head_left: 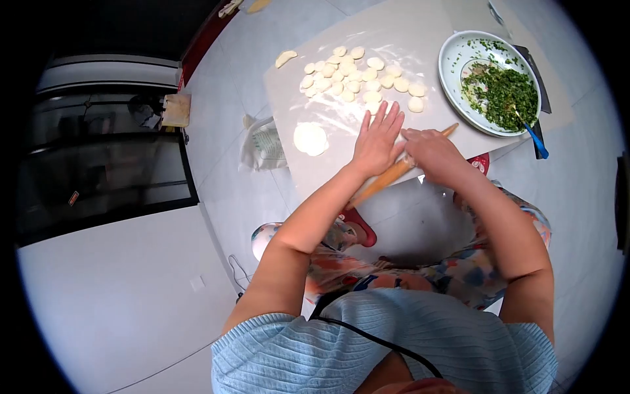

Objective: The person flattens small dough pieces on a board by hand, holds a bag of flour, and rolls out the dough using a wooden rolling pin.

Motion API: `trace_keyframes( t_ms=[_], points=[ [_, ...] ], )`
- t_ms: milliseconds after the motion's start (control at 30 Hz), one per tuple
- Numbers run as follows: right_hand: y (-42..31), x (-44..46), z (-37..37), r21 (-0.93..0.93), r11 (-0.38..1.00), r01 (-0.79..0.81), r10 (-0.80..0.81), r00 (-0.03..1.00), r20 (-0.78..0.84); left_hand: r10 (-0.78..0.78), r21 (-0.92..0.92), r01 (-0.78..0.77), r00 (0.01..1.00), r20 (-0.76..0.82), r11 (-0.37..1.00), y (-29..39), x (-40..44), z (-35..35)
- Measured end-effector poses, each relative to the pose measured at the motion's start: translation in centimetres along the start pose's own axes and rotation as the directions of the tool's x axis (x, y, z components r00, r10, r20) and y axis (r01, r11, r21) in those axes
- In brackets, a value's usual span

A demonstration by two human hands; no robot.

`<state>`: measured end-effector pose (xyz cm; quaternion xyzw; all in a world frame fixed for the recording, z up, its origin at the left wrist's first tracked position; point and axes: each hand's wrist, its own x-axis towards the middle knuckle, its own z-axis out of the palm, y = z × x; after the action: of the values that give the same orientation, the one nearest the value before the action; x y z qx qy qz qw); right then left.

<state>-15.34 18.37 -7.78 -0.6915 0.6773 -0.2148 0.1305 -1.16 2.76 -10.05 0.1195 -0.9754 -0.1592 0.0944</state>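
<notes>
A wooden rolling pin [384,180] lies slantwise at the near edge of the table, its tapered tip showing beyond my right hand. My left hand [380,139] is flat on the tabletop beside the pin, fingers stretched out. Bent over the pin, my right hand [434,154] has its fingers curled close to my left hand. Any dough under the hands is hidden. Several small round dough pieces [353,86] are spread on the floured board just beyond my hands. A stack of flat wrappers [310,138] sits left of my left hand.
At the right stands a large white bowl [448,82] of chopped green filling with a blue-handled spoon [538,143]. One folded dumpling [285,58] rests near the table's [289,98] far left corner. A plastic bag [264,146] hangs or stands beside the left edge.
</notes>
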Motion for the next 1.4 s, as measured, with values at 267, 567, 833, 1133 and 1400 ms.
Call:
trace_keyframes(
  t_ms=[267,567,833,1133,1400],
  points=[
    [0.2,1.0,-0.2,0.010,1.000,0.003,-0.003,1.000,-0.001,-0.047,0.189,0.034,0.997,0.068,0.981,-0.8,2.4,1.1],
    [-0.1,0.9,-1.8,-0.003,0.999,-0.037,0.037,0.998,0.048,-0.453,-0.503,0.352,0.887,-0.088,0.789,-3.1,1.5,-3.0],
    [0.4,0.3,-1.4,0.001,1.000,-0.020,0.020,0.997,0.070,-0.470,-0.155,0.544,0.811,0.348,0.824,-1.8,-1.9,-4.5],
    [0.7,-0.1,-1.6,0.002,1.000,-0.025,0.025,0.996,0.090,-0.189,-0.180,0.168,0.976,-0.109,0.969,1.5,-5.4,-4.6],
    [0.8,0.9,0.2,0.101,0.987,-0.124,0.122,0.992,0.034,-0.336,-0.125,0.319,0.930,-0.150,0.940,0.4,-6.8,-2.0]
  ],
)
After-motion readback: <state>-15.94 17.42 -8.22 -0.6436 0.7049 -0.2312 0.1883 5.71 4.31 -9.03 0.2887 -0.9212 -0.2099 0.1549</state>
